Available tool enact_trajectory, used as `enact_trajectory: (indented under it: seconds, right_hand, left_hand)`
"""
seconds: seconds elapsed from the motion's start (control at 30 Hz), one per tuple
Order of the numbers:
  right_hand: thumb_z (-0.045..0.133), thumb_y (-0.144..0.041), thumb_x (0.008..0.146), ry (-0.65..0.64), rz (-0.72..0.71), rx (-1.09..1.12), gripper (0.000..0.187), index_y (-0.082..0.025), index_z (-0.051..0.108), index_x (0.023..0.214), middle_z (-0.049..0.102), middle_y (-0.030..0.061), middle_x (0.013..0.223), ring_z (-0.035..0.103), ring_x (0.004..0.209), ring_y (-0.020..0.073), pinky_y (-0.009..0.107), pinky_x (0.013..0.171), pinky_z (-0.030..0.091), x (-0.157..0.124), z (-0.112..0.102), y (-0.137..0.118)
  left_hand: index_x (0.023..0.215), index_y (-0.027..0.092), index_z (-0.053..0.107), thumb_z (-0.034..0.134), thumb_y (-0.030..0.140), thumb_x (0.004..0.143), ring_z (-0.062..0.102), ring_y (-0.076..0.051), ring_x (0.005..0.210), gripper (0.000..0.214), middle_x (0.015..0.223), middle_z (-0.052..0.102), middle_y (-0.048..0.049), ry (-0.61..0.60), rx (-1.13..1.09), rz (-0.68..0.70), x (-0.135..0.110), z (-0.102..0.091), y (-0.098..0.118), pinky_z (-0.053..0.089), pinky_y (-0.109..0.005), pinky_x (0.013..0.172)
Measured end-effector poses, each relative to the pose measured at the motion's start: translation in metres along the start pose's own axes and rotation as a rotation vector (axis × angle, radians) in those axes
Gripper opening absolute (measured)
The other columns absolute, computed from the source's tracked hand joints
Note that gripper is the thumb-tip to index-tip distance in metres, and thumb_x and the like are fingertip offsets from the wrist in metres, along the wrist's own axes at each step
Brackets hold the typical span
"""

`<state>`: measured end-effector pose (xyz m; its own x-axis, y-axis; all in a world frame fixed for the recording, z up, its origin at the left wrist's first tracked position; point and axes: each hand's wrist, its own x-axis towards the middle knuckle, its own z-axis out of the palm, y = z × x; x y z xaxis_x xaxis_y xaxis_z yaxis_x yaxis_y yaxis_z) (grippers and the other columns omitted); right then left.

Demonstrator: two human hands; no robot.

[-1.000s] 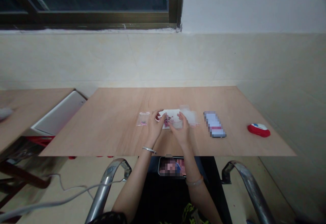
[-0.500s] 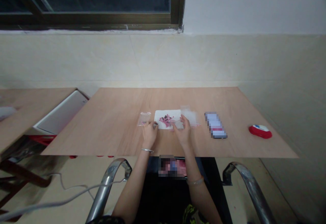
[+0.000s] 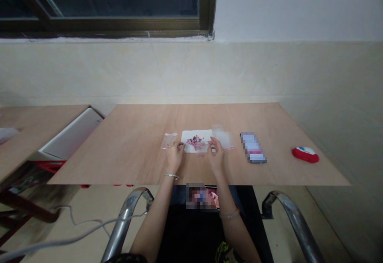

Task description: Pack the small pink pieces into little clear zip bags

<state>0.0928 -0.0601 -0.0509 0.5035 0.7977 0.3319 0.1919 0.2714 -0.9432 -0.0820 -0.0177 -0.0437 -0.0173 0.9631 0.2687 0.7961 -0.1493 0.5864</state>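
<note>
Several small pink and dark pieces (image 3: pixel 195 141) lie in a loose heap on a white sheet (image 3: pixel 188 134). My left hand (image 3: pixel 175 156) rests at the left edge of the sheet, thumb and fingers pinched together; what is between them is too small to make out. Beside it, partly under the fingers, lies a clear zip bag (image 3: pixel 170 138). At the sheet's right side, my right hand (image 3: pixel 216 154) has its fingers curled toward the thumb, near a faint clear strip. Whatever these fingers hold cannot be made out. Clear plastic bags (image 3: pixel 224 138) lie just behind and right of that hand.
To the right on the wooden table (image 3: pixel 134 119) lie a phone (image 3: pixel 253 147) and a red and white object (image 3: pixel 305 155). Another screen (image 3: pixel 203 197) rests on my lap. Metal armrests (image 3: pixel 128 215) stand on both sides, and a pale cable (image 3: pixel 74 237) crosses at left.
The thumb of my right hand has moved in toward its fingers, which were spread wider. My left hand stays pinched in nearly the same place. The heap looks about the same.
</note>
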Motion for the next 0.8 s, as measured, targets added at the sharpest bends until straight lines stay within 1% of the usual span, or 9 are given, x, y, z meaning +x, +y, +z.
enact_trajectory:
  seconds: [0.07,0.17,0.2,0.3,0.4,0.47,0.53,0.67,0.8]
  right_hand:
    - [0.049,-0.022,0.081,0.001,0.007,0.027,0.033,-0.015,0.060,0.111,0.067,0.0105,0.103,0.063,0.091,0.0187,0.035,0.081,0.052,0.000,0.001,-0.002]
    - [0.049,-0.023,0.081,-0.004,0.003,0.061,0.032,-0.016,0.060,0.111,0.067,0.0098,0.103,0.063,0.089,0.0177,0.034,0.081,0.052,-0.001,0.002,-0.007]
    - [0.049,-0.024,0.081,-0.004,0.001,0.067,0.032,-0.016,0.059,0.110,0.067,0.0096,0.103,0.063,0.089,0.0175,0.034,0.081,0.052,-0.001,0.002,-0.009]
    - [0.050,-0.025,0.082,-0.012,0.000,0.077,0.031,-0.017,0.059,0.111,0.067,0.0085,0.100,0.064,0.086,0.0169,0.034,0.080,0.053,-0.001,0.003,-0.014]
    - [0.052,-0.027,0.083,-0.022,0.003,0.105,0.031,-0.017,0.058,0.111,0.067,0.0078,0.095,0.064,0.085,0.0174,0.034,0.079,0.053,-0.001,0.002,-0.018]
    - [0.053,-0.028,0.082,-0.020,0.014,0.127,0.031,-0.016,0.058,0.110,0.067,0.0081,0.094,0.064,0.085,0.0181,0.035,0.080,0.053,-0.001,0.002,-0.021]
    - [0.054,-0.029,0.082,-0.018,0.029,0.155,0.031,-0.016,0.058,0.110,0.067,0.0084,0.095,0.064,0.087,0.0183,0.035,0.081,0.053,-0.001,0.003,-0.023]
    - [0.055,-0.031,0.083,-0.024,0.036,0.220,0.033,-0.016,0.057,0.111,0.066,0.0071,0.092,0.064,0.084,0.0174,0.034,0.079,0.054,0.002,0.004,-0.031]
    - [0.057,-0.031,0.082,0.004,0.043,0.265,0.033,-0.016,0.057,0.111,0.066,0.0073,0.092,0.065,0.085,0.0176,0.033,0.079,0.054,0.009,0.002,-0.043]
  left_hand:
    - [0.091,0.017,0.068,0.053,0.033,0.087,0.060,-0.020,0.088,0.022,0.093,0.068,-0.0078,0.036,-0.159,0.018,0.002,-0.008,0.016,0.046,-0.032,0.080]
    - [0.088,0.020,0.068,0.058,0.035,0.085,0.060,-0.019,0.087,0.019,0.091,0.069,-0.0050,0.086,-0.336,0.116,0.005,-0.025,0.051,0.046,-0.032,0.080]
    - [0.086,0.020,0.069,0.060,0.035,0.085,0.061,-0.019,0.088,0.017,0.091,0.069,-0.0045,0.079,-0.362,0.152,0.006,-0.031,0.063,0.047,-0.032,0.080]
    - [0.086,0.021,0.070,0.062,0.034,0.084,0.061,-0.020,0.092,0.015,0.094,0.068,-0.0052,-0.041,-0.358,0.266,0.006,-0.042,0.087,0.046,-0.034,0.084]
    - [0.088,0.022,0.071,0.061,0.032,0.085,0.060,-0.021,0.096,0.015,0.097,0.067,-0.0056,-0.142,-0.288,0.373,0.006,-0.046,0.093,0.045,-0.035,0.088]
    - [0.089,0.022,0.072,0.061,0.031,0.085,0.059,-0.021,0.098,0.014,0.100,0.066,-0.0054,-0.173,-0.259,0.414,0.005,-0.046,0.093,0.045,-0.036,0.090]
    - [0.089,0.022,0.072,0.062,0.030,0.084,0.059,-0.021,0.098,0.013,0.100,0.066,-0.0054,-0.185,-0.260,0.423,0.006,-0.046,0.093,0.045,-0.036,0.091]
    - [0.090,0.021,0.071,0.064,0.029,0.083,0.061,-0.019,0.096,0.013,0.100,0.068,-0.0056,-0.188,-0.360,0.398,0.009,-0.046,0.095,0.047,-0.034,0.089]
    - [0.097,0.020,0.070,0.068,0.034,0.079,0.063,-0.019,0.093,0.023,0.102,0.071,-0.0058,-0.197,-0.476,0.263,0.015,-0.048,0.095,0.049,-0.032,0.082]
